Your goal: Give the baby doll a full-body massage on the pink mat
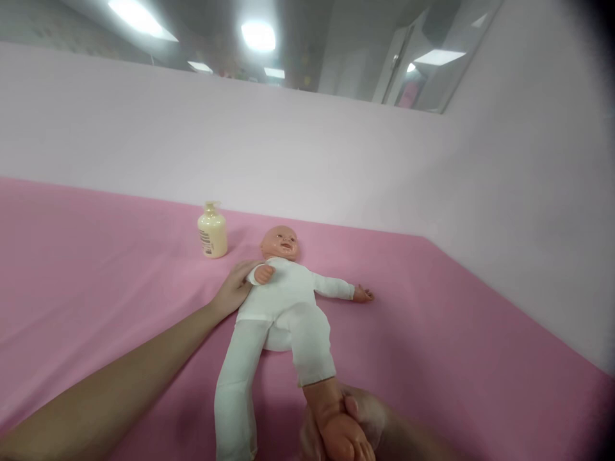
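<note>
You have one plastic baby doll in a white cloth suit (pixel 283 307) lying face-up on the pink cloth-covered surface (pixel 96 275), its bald head pointing toward the pale pink wall (pixel 288 141) and its legs pointing back toward you. Your left hand (pixel 234 288) rests at the doll's side beside its bent arm, fingers laid loosely against the white sleeve and torso; they touch the cloth, but you cannot tell whether they pinch it or only lie flat on it. Your right hand (pixel 358 419) is at the lower end of the doll, fingers wrapped around its one bare foot (pixel 339 429), so that this leg is lifted off the cloth. The doll's other leg lies flat, its white trouser leg (pixel 235 390) limp and stretched toward the bottom edge of the view. Of the doll's two arms, one is bent across the chest next to your left hand, and the other is stretched straight out on the far side from that hand, its small hand resting on the pink cloth. One cream-coloured plastic pump bottle (pixel 212 234) stands upright just beyond the doll's head, apart from it and nearer the wall.
</note>
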The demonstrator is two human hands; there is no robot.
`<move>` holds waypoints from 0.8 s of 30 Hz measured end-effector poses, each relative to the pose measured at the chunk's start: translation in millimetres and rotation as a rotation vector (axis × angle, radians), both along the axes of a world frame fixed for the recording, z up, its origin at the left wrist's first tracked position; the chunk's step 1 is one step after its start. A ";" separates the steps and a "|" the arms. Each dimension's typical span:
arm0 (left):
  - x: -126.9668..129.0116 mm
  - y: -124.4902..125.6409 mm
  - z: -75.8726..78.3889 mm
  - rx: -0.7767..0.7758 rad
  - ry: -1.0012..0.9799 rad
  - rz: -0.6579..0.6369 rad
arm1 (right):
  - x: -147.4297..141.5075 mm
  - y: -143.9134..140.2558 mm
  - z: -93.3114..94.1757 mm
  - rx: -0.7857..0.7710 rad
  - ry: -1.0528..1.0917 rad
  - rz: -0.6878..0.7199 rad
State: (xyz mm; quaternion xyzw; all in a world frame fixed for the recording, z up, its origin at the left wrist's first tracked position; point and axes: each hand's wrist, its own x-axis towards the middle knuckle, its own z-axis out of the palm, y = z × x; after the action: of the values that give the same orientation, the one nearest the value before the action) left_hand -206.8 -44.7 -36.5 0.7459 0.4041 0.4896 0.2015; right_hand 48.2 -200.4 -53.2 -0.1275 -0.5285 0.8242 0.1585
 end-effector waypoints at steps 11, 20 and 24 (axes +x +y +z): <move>2.4 4.4 -1.3 -0.288 -0.336 0.065 | 10.3 4.5 15.3 -0.148 0.064 0.245; -2.4 12.9 -10.6 -0.276 -0.390 0.107 | 9.2 3.5 30.1 -0.004 0.072 0.259; -1.9 12.2 -10.5 -0.282 -0.396 0.101 | 6.5 2.3 16.9 -0.024 0.149 0.211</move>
State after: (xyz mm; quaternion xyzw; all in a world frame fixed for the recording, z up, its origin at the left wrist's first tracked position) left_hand -208.7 -32.5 -47.0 0.5785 0.4580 0.5745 0.3542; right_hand 54.7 -198.0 -36.2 -0.0114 -0.5160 0.8497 0.1081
